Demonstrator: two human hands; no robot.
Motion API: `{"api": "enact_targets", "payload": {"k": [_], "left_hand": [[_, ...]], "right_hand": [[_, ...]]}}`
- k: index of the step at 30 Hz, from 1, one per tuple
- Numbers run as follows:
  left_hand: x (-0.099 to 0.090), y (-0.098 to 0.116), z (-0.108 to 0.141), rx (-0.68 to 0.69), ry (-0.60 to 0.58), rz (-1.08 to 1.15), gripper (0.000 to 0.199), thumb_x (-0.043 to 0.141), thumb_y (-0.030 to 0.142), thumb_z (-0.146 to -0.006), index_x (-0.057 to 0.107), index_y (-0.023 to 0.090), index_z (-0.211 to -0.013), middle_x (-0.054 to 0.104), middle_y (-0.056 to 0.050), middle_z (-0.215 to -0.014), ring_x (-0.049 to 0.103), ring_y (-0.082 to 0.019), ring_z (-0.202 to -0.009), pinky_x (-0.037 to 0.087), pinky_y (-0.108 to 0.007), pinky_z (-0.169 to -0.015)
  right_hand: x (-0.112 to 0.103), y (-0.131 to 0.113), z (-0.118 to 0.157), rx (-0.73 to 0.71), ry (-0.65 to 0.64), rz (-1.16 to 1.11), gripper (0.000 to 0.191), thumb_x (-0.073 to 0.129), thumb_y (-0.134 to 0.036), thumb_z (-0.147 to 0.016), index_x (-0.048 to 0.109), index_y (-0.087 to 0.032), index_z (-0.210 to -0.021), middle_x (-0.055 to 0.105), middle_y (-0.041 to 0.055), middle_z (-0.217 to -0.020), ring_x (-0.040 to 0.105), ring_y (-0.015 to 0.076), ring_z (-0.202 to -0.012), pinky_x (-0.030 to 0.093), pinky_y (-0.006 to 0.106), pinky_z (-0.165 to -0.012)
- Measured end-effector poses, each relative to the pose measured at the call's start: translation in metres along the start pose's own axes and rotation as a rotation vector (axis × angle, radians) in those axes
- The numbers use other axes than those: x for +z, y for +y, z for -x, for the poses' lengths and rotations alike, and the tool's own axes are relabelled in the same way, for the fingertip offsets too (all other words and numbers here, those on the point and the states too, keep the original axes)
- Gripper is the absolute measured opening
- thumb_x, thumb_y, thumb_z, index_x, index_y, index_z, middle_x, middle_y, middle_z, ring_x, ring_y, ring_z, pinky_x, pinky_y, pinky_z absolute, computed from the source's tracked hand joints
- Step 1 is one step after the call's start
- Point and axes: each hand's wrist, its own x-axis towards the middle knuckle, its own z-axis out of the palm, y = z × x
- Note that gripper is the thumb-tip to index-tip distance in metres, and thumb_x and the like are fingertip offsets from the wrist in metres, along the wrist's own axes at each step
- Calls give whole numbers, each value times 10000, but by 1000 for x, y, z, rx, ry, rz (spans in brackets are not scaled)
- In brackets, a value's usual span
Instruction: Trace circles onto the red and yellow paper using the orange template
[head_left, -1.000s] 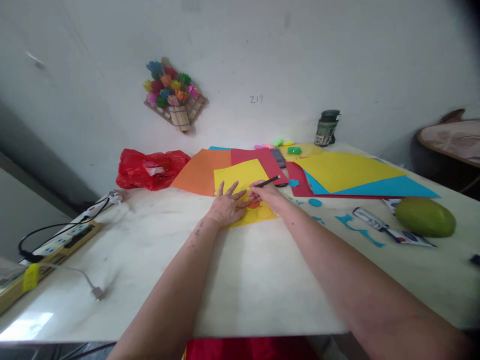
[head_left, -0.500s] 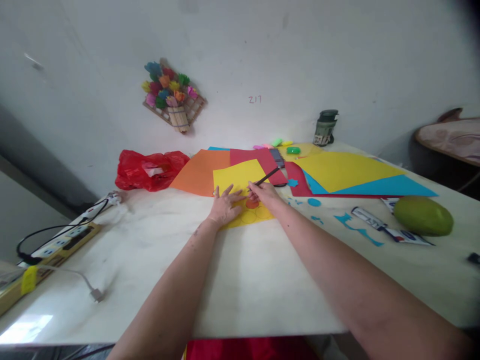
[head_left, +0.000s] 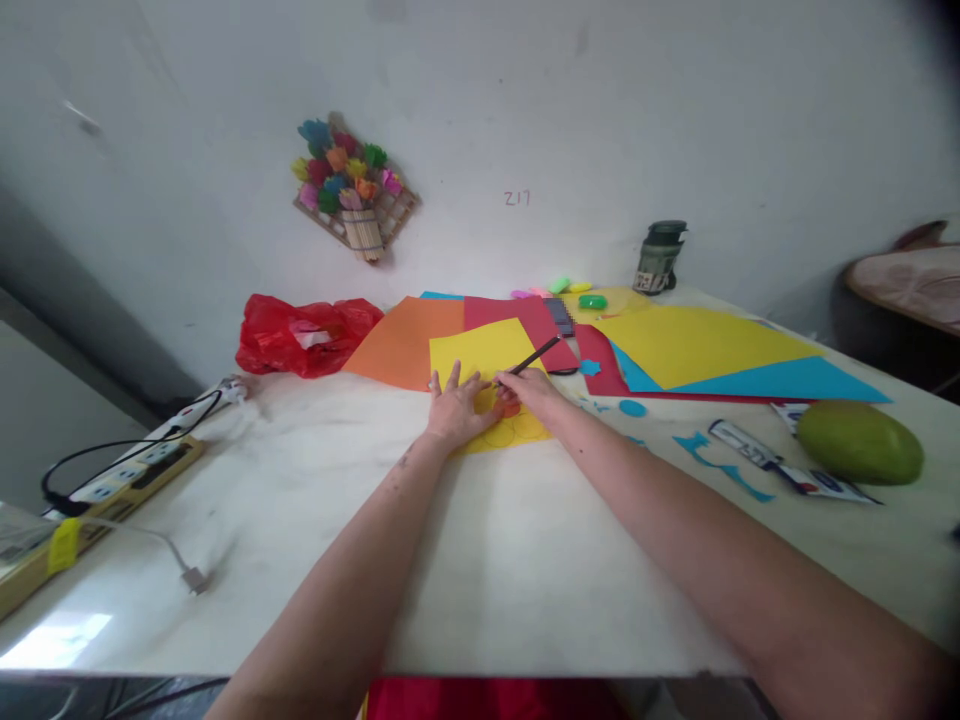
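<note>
My left hand (head_left: 457, 408) lies spread on a yellow sheet of paper (head_left: 480, 348), its thumb reaching toward a small orange disc (head_left: 509, 403). A dark pencil (head_left: 538, 355) slants up and to the right out of my right hand (head_left: 529, 388), which grips it close to its tip. The tip rests near the left hand's fingers, partly hidden. Drawn circle outlines show on the lower part of the yellow sheet, below the disc. Part of that sheet is covered by both hands.
Orange paper (head_left: 397, 345), red paper (head_left: 517, 320) and blue paper (head_left: 810, 380) lie behind. To the right are blue scraps (head_left: 724, 466), a glue tube (head_left: 742, 444) and a green fruit (head_left: 859, 443). A red plastic bag (head_left: 300, 335) and a power strip (head_left: 142, 470) sit left.
The view has shifted slightly. My left hand's thumb has come closer to the orange disc and its fingers have moved a little. The pencil stays in my right hand.
</note>
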Motion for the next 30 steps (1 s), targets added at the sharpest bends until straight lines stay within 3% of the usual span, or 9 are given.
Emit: {"api": "enact_targets", "payload": {"k": [7,12,17,24,30], "left_hand": [[2,1,-1,-19,-29,12,489,366,577,-719,419,322,-1133,369,43,-1261,42,-260,-1231,-74,-524,-943],[6,-4,-3,-35,-54,52,493,415,579,-693,412,350,-1129,324,48,-1292,17,-280,-1229,-25,-569,-923],[8,-5,-5,-39,-67,68,477,416,591,-683,438,359,-1099,302,54,-1304,-3,-289,-1226,-11,-588,-910],[4,-1,-1,-18,-20,18,437,382,589,-701,475,350,-1056,316,61,-1297,-18,-288,-1226,-55,-581,-906],[2,-2,2,9,-39,-33,497,343,618,-702,444,357,-1112,318,53,-1297,-32,-298,-1223,-99,-582,-892]], "right_hand": [[1,2,2,-43,1,-22,98,525,-244,-647,534,-147,-658,572,6,-550,513,79,-472,440,198,-490],[-1,-2,8,-88,-6,4,134,528,-277,-657,524,-151,-702,577,11,-585,516,80,-478,443,205,-492],[-3,3,9,-223,57,196,255,489,-416,-687,524,-167,-653,578,17,-593,515,89,-470,421,211,-472],[-7,9,5,-239,-59,417,271,500,-447,-685,590,-191,-699,610,34,-578,569,155,-613,430,250,-550],[-6,2,11,-229,-48,611,374,412,-506,-717,601,-189,-774,634,34,-652,580,146,-663,429,244,-603]]}}
